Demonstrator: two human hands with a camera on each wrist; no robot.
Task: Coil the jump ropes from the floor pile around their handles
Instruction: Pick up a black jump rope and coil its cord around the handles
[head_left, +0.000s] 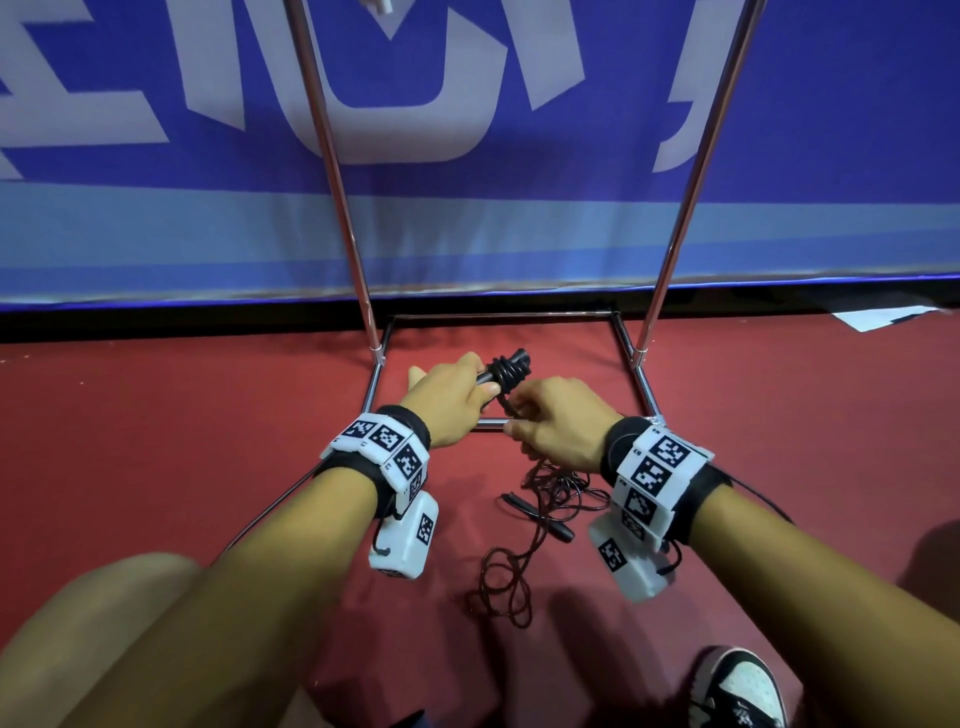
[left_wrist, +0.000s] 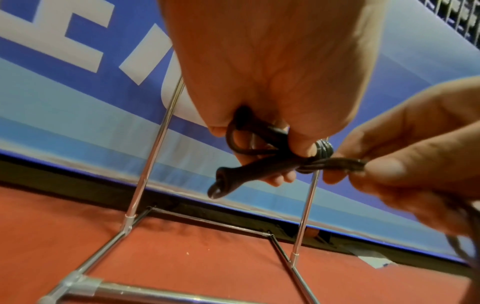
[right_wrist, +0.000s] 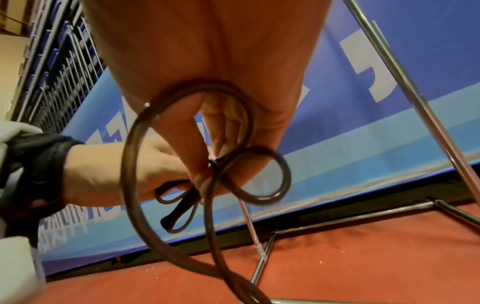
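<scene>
My left hand (head_left: 452, 395) grips the black handles (head_left: 511, 368) of a jump rope, with several turns of dark cord wound round their far end. In the left wrist view the handles (left_wrist: 249, 170) stick out below my fingers beside a small cord loop. My right hand (head_left: 550, 421) pinches the cord (left_wrist: 337, 163) just beside the wound turns. In the right wrist view the cord (right_wrist: 166, 115) hangs from that hand in loose loops. The remaining cord (head_left: 524, 551) trails down to a tangle on the red floor, next to another black handle (head_left: 540, 514).
A chrome rack frame (head_left: 488, 423) lies on the floor just beyond my hands, with two upright poles (head_left: 337, 192) rising in front of a blue banner (head_left: 519, 130). My bare knee (head_left: 88, 613) is at lower left and a shoe (head_left: 737, 691) at lower right. Paper (head_left: 878, 318) lies far right.
</scene>
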